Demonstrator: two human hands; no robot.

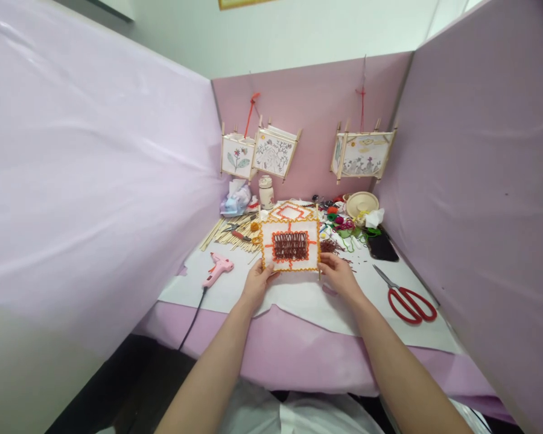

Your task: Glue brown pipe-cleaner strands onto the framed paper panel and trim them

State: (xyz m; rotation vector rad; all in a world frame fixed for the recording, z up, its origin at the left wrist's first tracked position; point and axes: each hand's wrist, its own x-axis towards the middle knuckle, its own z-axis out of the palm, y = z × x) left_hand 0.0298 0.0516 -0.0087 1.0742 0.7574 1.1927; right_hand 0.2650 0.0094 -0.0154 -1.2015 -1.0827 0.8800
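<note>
My left hand [256,284] and my right hand [339,274] hold the lower left and lower right edges of a white paper panel [290,252]. The panel stands tilted above the table, framed by a thin wooden stick on its right side. Gold and orange trim runs around it, and a block of woven brown cord [290,246] fills its centre. A similar panel with orange lines [291,211] lies behind it, partly hidden. A small heap of brown cord pieces [330,246] lies just beyond my right hand.
A pink glue gun [218,269] with a black cord lies left, and red-handled scissors [407,303] lie right. Wooden sticks [230,235], a black phone [382,247], coloured yarn [344,226], a jar [266,193] and a bowl [362,204] crowd the back. Pink boards surround the table, with paper lanterns [362,154] hanging on the back one.
</note>
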